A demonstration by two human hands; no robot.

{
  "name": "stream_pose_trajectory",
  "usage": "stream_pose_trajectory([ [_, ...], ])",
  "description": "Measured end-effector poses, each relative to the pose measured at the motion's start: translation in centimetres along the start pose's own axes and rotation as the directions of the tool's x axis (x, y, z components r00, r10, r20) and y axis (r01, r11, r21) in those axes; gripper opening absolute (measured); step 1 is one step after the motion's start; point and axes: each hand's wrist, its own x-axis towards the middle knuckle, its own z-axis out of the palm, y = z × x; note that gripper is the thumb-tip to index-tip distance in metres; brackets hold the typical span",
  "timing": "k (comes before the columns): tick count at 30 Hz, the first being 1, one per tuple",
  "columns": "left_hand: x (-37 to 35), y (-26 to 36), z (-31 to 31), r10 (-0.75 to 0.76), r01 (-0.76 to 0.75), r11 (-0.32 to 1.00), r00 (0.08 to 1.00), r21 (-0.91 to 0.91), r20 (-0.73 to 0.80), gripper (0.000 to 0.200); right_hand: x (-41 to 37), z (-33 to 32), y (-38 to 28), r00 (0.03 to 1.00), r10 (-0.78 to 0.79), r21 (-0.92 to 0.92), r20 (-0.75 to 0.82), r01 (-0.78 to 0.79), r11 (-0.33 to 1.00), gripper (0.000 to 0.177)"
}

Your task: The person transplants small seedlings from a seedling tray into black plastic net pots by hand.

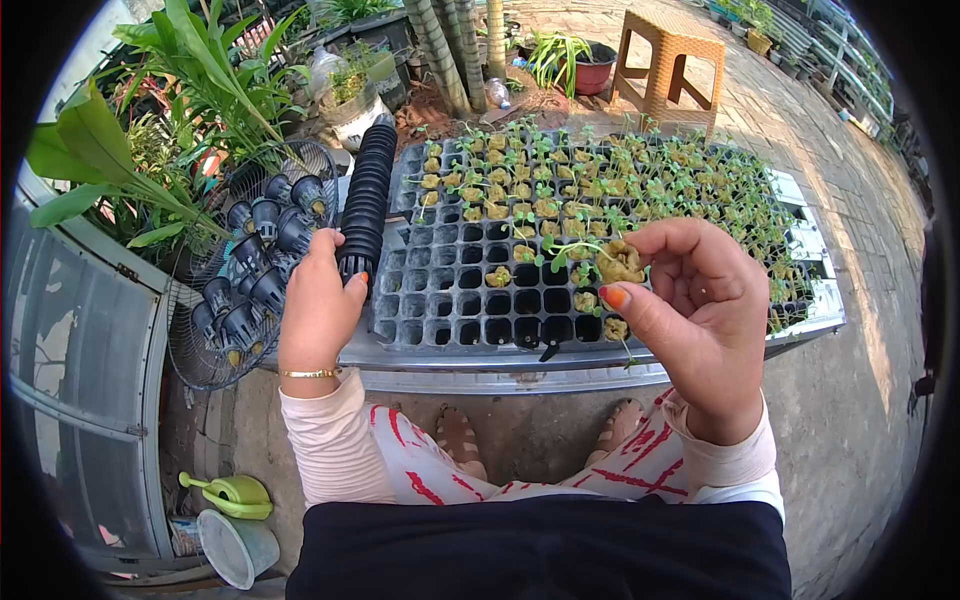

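My right hand (705, 310) pinches a seedling plug (620, 264) between thumb and fingers, its thin stem and small green leaves pointing left. It is raised above the black seedling tray (415, 258), which holds many similar plugs with sprouts at the back and right, and bare cells at the front left. My left hand (322, 305) has its thumb and fingers around the near end of a long stack of black net pots (368, 190), lying along the tray's left side. Its palm side is hidden from view.
Left of the stack, a wire basket (190, 345) holds several net pots (265, 215) with plugs in them. A metal-edged table (480, 378) carries the tray. Leafy plants (100, 150) crowd the left; a woven-pattern stool (672, 60) stands behind. A green watering can (235, 495) and bucket (238, 550) sit below left.
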Motion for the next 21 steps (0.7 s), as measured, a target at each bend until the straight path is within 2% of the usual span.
stream_pose_trajectory([
  [5,0.1,-0.1,-0.2,-0.011,0.014,0.998,0.999,-0.067,0.041,0.043,0.1,0.2,0.0,1.0,0.009,-0.018,0.008,-0.009,1.0,0.028],
  [15,0.4,0.1,-1.1,0.012,-0.01,0.999,0.998,-0.049,0.053,0.045,0.2,0.4,0.0,0.999,0.027,-0.029,0.022,-0.027,0.999,0.028],
  [18,0.3,0.6,-1.7,-0.052,0.055,0.998,0.99,-0.026,0.129,0.047,0.2,0.4,0.1,0.999,0.038,-0.024,0.016,-0.038,0.999,0.028],
  [21,-0.2,0.2,-1.6,0.009,-0.01,1.0,0.996,0.012,0.092,0.049,0.1,0.3,0.1,0.999,0.028,-0.041,0.024,-0.027,0.999,0.028],
])
